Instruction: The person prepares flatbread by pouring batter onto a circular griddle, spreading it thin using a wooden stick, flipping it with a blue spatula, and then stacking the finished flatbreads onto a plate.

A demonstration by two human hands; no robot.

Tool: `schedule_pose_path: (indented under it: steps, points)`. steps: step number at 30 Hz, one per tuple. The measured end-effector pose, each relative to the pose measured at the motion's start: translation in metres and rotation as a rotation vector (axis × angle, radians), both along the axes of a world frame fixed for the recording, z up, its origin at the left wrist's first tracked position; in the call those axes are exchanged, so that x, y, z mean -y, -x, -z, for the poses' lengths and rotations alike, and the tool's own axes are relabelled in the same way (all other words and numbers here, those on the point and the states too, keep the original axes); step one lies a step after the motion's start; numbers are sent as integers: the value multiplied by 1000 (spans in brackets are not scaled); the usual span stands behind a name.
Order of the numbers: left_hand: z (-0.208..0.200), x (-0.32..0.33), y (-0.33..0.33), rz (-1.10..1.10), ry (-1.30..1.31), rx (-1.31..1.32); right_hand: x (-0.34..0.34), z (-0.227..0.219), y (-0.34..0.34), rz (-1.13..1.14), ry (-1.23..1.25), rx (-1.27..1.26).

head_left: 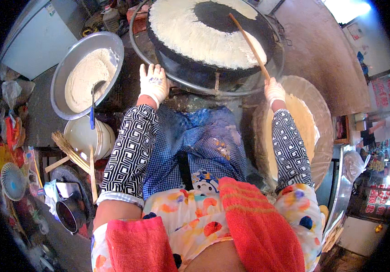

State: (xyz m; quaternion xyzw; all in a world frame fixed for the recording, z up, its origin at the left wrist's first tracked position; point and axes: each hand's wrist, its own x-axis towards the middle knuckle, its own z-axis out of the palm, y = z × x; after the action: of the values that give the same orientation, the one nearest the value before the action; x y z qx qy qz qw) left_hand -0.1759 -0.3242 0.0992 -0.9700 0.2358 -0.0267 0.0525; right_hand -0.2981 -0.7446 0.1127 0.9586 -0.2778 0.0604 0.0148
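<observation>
My right hand point(274, 92), in a white glove, is closed around the lower end of a long flat wooden spreader point(250, 45). The spreader slants up and left across a large round black griddle point(190, 63). Pale batter point(186, 38) coats much of the griddle in a broad ring, while a dark bare patch shows toward the back. At the griddle's near left, my gloved left hand point(154, 84) lies with fingers stretched out over the metal hoop point(195, 87) around it; nothing shows in it.
Left stands a metal basin point(58, 86) of batter holding a blue-handled ladle point(92, 115). Below it are a white bucket point(106, 140) and a straw brush point(70, 149). Thin round flatbreads point(301, 118) lie under my right forearm. A brown tabletop point(322, 54) spans the right.
</observation>
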Motion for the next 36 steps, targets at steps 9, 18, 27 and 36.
schedule_pose_path:
  steps: [9,18,27,36]
  points:
    - [7,-33,-42,-167,-77,-12,-20,1,-13,-15,-53,-6]
    - [21,74,80,249,100,32,-24,-10,-12,-6,-99,2]
    - [30,46,57,279,60,116,-20,2,7,25,-56,45]
    - [24,29,45,204,49,101,-14,-7,0,93,-119,-79]
